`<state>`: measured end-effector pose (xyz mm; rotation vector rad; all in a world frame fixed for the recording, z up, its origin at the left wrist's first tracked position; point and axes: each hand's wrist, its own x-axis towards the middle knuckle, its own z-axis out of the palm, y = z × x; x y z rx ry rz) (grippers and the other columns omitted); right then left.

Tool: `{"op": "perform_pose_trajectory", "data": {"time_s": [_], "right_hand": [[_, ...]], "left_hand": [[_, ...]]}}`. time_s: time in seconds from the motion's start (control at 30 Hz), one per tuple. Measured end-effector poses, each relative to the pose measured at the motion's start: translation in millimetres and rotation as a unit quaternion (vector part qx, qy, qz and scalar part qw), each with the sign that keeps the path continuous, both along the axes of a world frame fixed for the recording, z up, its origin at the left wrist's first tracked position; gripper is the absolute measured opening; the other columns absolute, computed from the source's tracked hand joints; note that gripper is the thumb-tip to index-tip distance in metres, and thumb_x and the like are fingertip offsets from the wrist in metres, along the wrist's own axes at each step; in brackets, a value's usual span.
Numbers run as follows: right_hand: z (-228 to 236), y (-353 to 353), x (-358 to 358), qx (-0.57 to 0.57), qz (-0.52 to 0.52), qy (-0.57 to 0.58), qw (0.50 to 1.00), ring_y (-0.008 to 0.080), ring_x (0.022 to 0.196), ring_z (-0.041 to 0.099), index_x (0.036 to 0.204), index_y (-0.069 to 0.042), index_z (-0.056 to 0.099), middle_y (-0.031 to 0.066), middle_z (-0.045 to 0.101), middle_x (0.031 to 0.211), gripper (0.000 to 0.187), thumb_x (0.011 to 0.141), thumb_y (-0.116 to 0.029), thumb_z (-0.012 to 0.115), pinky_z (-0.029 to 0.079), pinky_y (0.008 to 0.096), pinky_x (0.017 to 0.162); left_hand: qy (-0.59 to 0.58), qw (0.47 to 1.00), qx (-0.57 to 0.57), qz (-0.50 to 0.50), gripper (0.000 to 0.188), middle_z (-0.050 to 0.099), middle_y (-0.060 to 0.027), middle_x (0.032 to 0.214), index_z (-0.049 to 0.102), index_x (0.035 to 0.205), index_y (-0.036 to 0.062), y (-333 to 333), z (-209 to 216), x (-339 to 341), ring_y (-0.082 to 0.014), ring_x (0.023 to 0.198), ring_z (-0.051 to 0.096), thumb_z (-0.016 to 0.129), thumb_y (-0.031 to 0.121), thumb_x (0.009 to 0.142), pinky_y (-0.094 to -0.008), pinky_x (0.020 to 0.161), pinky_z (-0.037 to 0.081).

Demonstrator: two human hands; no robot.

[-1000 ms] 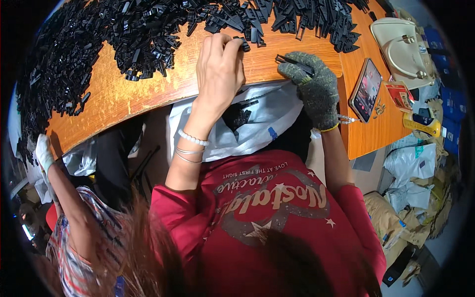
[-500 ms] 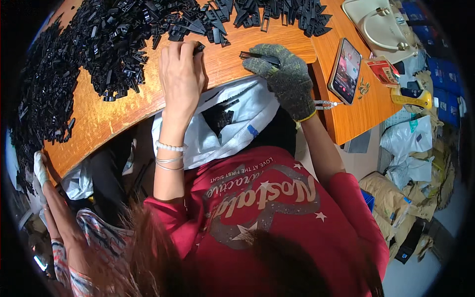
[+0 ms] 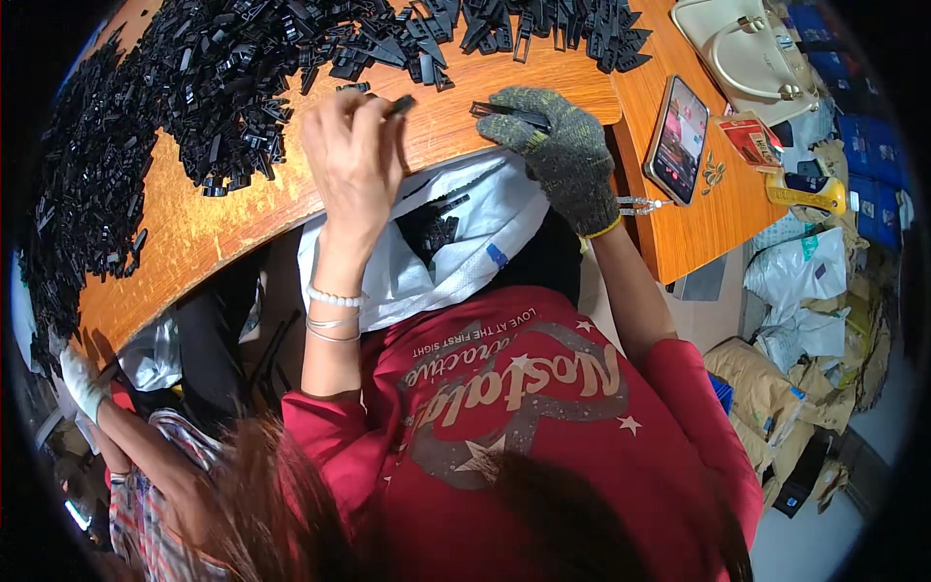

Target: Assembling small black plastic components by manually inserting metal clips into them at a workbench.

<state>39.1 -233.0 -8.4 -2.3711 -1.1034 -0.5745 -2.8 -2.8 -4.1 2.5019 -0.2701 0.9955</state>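
Observation:
My bare left hand (image 3: 351, 160), with a white bead bracelet and thin bangles, is over the table's near edge. Its fingers pinch a small black plastic piece (image 3: 401, 104). Another little black piece (image 3: 356, 87) lies just beyond those fingertips. On my right hand (image 3: 558, 150) is a dark grey knitted glove. Closed at the same edge, it grips a longer black plastic clip part (image 3: 509, 115), whose open frame end sticks out to the left. An open white woven sack (image 3: 388, 281) rests below my hands, with several black parts (image 3: 436, 228) inside.
Heaps of black plastic parts (image 3: 223, 87) cover the orange wooden table (image 3: 204, 233) at left and back. Rightward lie a phone (image 3: 677, 141), a red packet (image 3: 750, 139), a cream handbag (image 3: 747, 53) and a yellow bottle (image 3: 807, 192). A co-worker's white-gloved hand (image 3: 82, 383) is at far left.
My left hand has shifted slightly left and nearer, and the piece in its fingers shows more. My right hand stays put. The co-worker's gloved hand has moved nearer.

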Motion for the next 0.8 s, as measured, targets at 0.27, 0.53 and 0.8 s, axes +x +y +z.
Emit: {"op": "perform_pose_trajectory", "data": {"time_s": [0.27,0.53,0.8], "right_hand": [[24.7,2.0,-9.8,-0.004,0.015,0.132,0.991,0.0238,0.097,0.066,0.104,-0.017,0.072,0.0068,0.068,0.108,0.029,0.076,-0.010,0.067,0.053,0.0336,0.080],[45.6,6.3,-1.3,0.011,-0.008,0.245,0.969,0.0279,0.088,0.067,0.105,-0.009,0.070,0.0106,0.070,0.099,0.030,0.078,-0.019,0.074,0.053,0.0366,0.078],[61.1,8.8,11.1,-0.087,0.033,0.141,0.986,0.0294,0.084,0.065,0.100,-0.007,0.070,0.0107,0.069,0.097,0.024,0.078,-0.016,0.073,0.051,0.0358,0.073]], "left_hand": [[0.125,0.964,-0.142,-0.185,0.019,0.055,-0.0113,0.084,0.057,0.089,0.0008,-17.0,-4.2,5.9,-0.0296,0.082,0.053,0.070,0.002,0.076,-0.0377,0.074,0.045],[0.116,0.963,-0.158,-0.182,0.017,0.055,-0.0094,0.083,0.058,0.090,0.0008,-19.0,-3.4,7.5,-0.0272,0.077,0.053,0.070,0.000,0.077,-0.0352,0.069,0.043],[0.130,0.962,-0.146,-0.192,0.021,0.053,-0.0105,0.084,0.057,0.090,0.0012,-19.3,-2.0,7.8,-0.0291,0.081,0.052,0.069,-0.002,0.072,-0.0381,0.071,0.044]]}}
